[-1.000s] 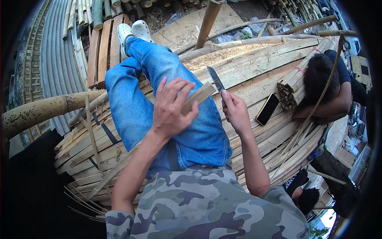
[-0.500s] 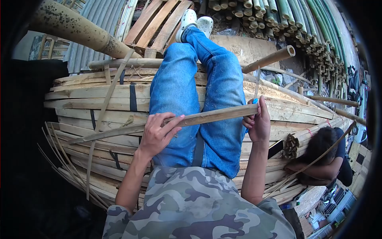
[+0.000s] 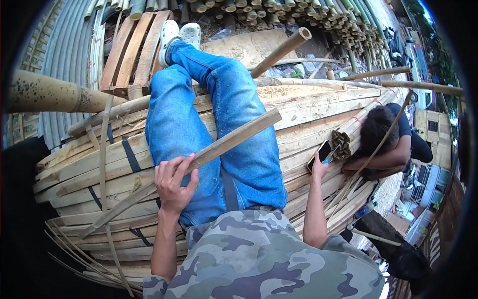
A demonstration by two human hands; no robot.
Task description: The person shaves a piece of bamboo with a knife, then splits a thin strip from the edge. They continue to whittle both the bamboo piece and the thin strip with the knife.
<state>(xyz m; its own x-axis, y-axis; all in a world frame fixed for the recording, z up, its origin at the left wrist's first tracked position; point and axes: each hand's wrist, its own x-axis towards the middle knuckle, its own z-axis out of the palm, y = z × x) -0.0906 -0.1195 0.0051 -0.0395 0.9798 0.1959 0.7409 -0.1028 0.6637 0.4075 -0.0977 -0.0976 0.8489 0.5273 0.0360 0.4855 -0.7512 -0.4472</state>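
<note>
Slat (image 3: 234, 137) slants across the jeans (image 3: 239, 99), its lower part clasped in the left hand's (image 3: 174, 184) curled fingers and its far end free. The right hand (image 3: 317, 169) pinches a phone (image 3: 323, 151) on the planks (image 3: 308, 104).

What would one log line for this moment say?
left hand: grips bamboo slat | right hand: at phone on slat pile | another person: beside pile

The bamboo strip (image 3: 234, 139) lies across the legs (image 3: 174, 124) (phone (image 3: 322, 151) at right).
</note>
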